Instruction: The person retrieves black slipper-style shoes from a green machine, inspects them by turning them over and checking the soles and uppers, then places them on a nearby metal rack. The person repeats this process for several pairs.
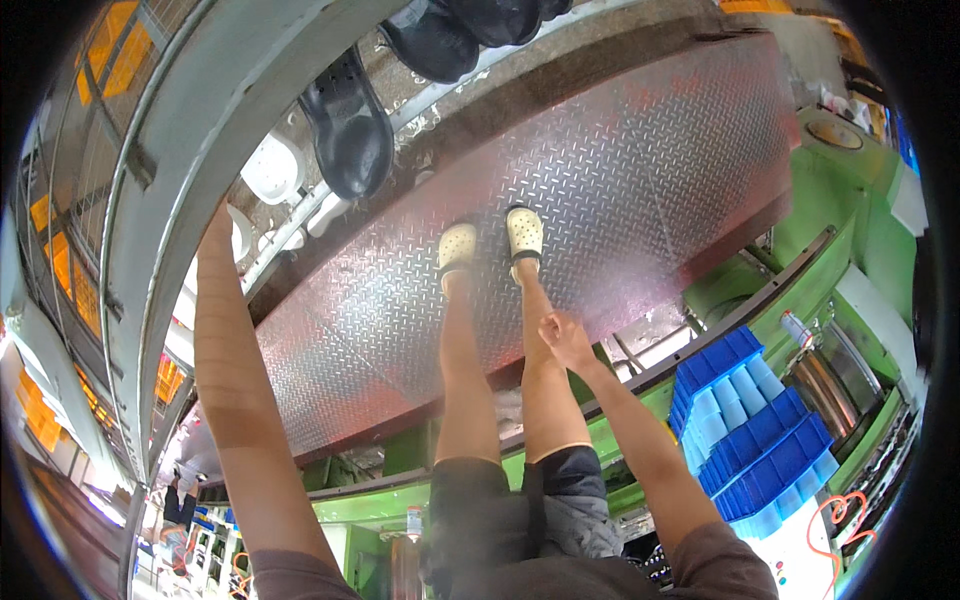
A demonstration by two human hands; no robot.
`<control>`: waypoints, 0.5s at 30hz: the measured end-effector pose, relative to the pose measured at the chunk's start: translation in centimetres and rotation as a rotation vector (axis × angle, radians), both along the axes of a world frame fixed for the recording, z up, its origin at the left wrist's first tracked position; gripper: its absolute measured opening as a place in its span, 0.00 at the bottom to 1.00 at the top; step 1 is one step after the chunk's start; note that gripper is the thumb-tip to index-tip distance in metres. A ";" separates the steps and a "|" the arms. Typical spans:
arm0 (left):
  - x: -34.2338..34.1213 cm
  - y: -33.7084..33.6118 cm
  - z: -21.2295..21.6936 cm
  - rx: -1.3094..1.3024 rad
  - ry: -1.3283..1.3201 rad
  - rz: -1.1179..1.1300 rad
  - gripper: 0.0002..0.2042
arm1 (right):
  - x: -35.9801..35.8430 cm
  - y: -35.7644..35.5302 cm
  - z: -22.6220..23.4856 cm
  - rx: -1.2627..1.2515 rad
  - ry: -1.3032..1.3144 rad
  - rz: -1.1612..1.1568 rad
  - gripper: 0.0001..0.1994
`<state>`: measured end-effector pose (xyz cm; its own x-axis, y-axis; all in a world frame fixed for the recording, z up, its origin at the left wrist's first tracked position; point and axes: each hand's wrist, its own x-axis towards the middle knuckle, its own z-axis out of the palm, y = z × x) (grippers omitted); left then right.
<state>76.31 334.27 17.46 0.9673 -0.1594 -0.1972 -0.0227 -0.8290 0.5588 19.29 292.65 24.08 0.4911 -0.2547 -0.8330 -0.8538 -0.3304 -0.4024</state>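
My left arm reaches up along the left side, and its hand [217, 226] goes behind a curved grey metal beam [195, 150], so its fingers are hidden. Just past the beam, close to that hand, hangs a black shoe-shaped piece [352, 140] on a rail. White shoe-shaped pieces [273, 168] sit lower along the same rail, nearer my left hand. My right hand [566, 338] hangs in front of my right leg with its fingers curled in, and nothing shows in them. It touches none of the pieces.
Underfoot is a metal tread-plate platform [620, 190]; I stand on it in cream clogs [525, 232]. More black shoe-shaped pieces [430, 45] hang at the top. Blue plastic bins [765, 450] and green machinery [850, 190] stand at the right. Another person [180, 500] is far off at lower left.
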 end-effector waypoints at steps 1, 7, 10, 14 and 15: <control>1.2 0.4 -0.4 0.098 -0.034 -0.142 0.26 | -0.5 -0.1 -0.4 -0.005 -0.030 -0.009 0.13; 4.2 -3.7 -1.0 -0.912 0.325 0.687 0.19 | -3.8 0.5 -1.9 -0.037 -0.049 -0.087 0.11; 4.9 -5.3 1.1 -1.024 0.305 0.929 0.18 | -3.7 1.0 -1.3 -0.028 -0.116 -0.137 0.11; 5.3 -6.6 1.7 -0.916 0.280 0.900 0.16 | -0.1 1.5 0.2 0.042 0.010 -0.178 0.11; 5.1 -6.8 1.7 -0.945 0.281 0.843 0.15 | 1.8 2.0 0.4 0.081 0.084 -0.181 0.11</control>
